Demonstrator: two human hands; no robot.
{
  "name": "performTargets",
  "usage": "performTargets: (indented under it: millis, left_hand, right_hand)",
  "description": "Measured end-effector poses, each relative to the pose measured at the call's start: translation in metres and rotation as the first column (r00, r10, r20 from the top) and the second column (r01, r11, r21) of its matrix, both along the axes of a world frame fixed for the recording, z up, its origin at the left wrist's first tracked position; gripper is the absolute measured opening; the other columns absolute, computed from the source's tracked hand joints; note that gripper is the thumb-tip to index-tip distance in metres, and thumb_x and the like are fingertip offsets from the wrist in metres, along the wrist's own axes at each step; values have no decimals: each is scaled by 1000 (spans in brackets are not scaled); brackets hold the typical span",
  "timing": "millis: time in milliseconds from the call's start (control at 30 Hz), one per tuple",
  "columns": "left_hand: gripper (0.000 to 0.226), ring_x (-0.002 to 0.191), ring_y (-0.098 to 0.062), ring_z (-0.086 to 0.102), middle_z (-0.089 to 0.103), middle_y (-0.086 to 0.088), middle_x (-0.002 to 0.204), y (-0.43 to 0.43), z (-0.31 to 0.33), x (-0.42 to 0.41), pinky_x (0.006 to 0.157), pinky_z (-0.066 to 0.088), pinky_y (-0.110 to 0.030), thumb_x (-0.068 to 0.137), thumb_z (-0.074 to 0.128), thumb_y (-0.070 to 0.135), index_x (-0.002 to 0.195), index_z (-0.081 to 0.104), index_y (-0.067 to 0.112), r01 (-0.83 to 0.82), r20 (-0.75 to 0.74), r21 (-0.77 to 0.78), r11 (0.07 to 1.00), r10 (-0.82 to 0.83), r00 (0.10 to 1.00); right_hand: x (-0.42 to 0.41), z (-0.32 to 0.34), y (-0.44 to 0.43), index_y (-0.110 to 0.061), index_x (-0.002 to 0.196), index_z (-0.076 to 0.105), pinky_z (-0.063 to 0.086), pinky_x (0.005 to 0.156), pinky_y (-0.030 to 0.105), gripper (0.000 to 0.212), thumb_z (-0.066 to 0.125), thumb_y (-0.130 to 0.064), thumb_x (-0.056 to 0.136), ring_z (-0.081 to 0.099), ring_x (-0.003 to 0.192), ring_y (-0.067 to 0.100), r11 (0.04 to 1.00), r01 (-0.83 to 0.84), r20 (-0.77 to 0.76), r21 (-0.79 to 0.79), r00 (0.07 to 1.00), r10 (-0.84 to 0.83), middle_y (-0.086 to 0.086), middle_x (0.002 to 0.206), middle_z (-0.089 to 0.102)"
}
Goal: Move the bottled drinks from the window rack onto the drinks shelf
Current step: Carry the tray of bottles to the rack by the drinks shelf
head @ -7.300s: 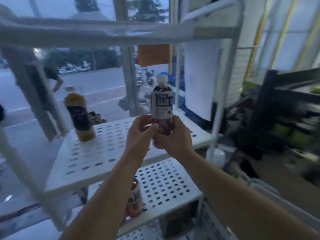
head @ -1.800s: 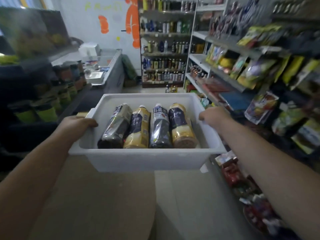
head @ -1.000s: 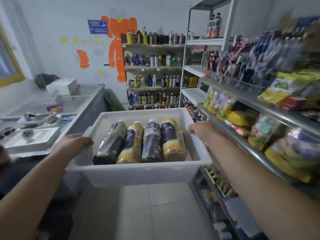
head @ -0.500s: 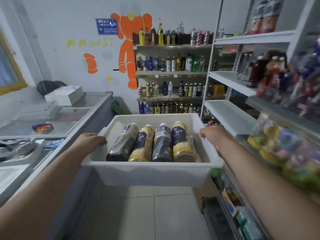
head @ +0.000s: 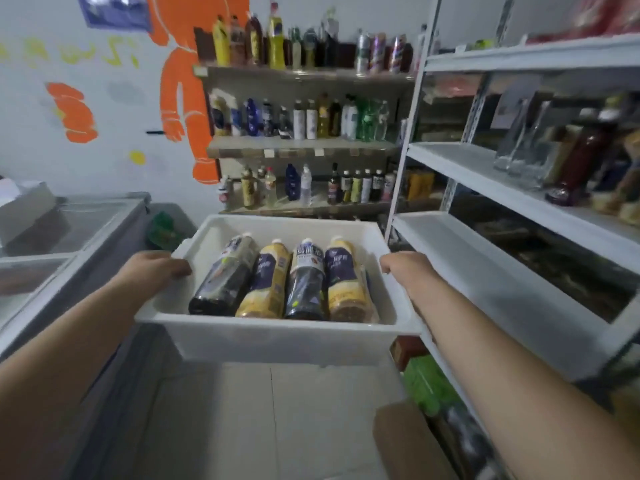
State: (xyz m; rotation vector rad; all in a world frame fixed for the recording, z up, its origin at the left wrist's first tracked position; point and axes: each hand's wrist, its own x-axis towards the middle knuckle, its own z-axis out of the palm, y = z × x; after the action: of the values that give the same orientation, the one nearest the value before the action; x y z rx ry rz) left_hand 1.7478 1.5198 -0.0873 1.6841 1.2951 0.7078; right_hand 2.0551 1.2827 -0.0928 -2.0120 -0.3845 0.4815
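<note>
I carry a white plastic bin (head: 277,341) in front of me at waist height. My left hand (head: 152,270) grips its left rim and my right hand (head: 405,271) grips its right rim. Several drink bottles lie side by side in the bin, caps pointing away: a dark bottle (head: 221,282), a yellow bottle (head: 265,285), another dark bottle (head: 306,282) and another yellow bottle (head: 344,282). The drinks shelf (head: 301,143), filled with rows of bottles, stands against the far wall straight ahead.
A white metal rack (head: 485,268) lines the right side, its lower shelf bare, glass jars and bottles on the shelf above. A chest freezer (head: 69,237) with glass lids runs along the left. A cardboard box (head: 408,441) sits on the tiled floor at lower right.
I have walked further down the aisle with the bin; the drinks shelf is nearer and larger. Both hands keep the same hold on the rims. The bottles have not shifted.
</note>
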Motion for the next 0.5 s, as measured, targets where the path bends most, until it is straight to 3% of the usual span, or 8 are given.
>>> performTargets:
  millis: [100,200,267,367,433,500]
  left_hand:
    - [18,71,-30,61,65,-15,78,74,3,75,75,53,-39,80,72,7,67,65,17,78,-6,-4,997,-78,997]
    - [5,73,-30,61,64,-12,78,137,4,157,77,53,-41,83,70,9,81,67,13,185,-60,24,982,-183,981]
    - [5,67,-26,59,65,-12,79,172,-1,217,70,50,-35,84,68,10,89,68,12,258,-112,74,963,-249,962]
    - [7,71,-27,60,65,-13,84,213,-22,314,71,49,-37,87,67,12,94,67,14,377,-151,88,922,-362,920]
    - [9,71,-28,61,65,-12,83,231,-44,383,68,49,-39,88,68,13,96,67,12,444,-170,60,894,-429,887]
    - [13,77,-34,63,67,-19,88,244,-67,455,75,52,-47,87,68,11,98,69,6,512,-162,18,859,-502,849]
  right_hand:
    - [56,-7,57,-18,68,50,32,50,23,17,61,-14,80,48,64,12,997,82,-22,-12,996,-82,-4,69,48]
    - [110,-19,96,-6,71,48,46,65,31,15,60,-10,79,54,73,23,982,185,-56,23,981,-184,4,74,51]
    - [149,-28,114,-6,67,49,39,55,26,15,61,-8,76,49,63,22,964,262,-83,48,963,-258,7,69,51]
    - [219,-49,134,-6,66,51,27,38,20,13,61,-6,74,42,52,19,929,364,-101,61,929,-357,8,60,48]
    - [266,-66,138,-6,69,58,34,41,20,7,61,-7,76,49,54,20,902,427,-130,66,900,-416,8,62,54]
    - [314,-86,135,-6,70,60,36,49,23,7,62,-8,76,52,57,21,861,503,-159,78,859,-488,9,66,57]
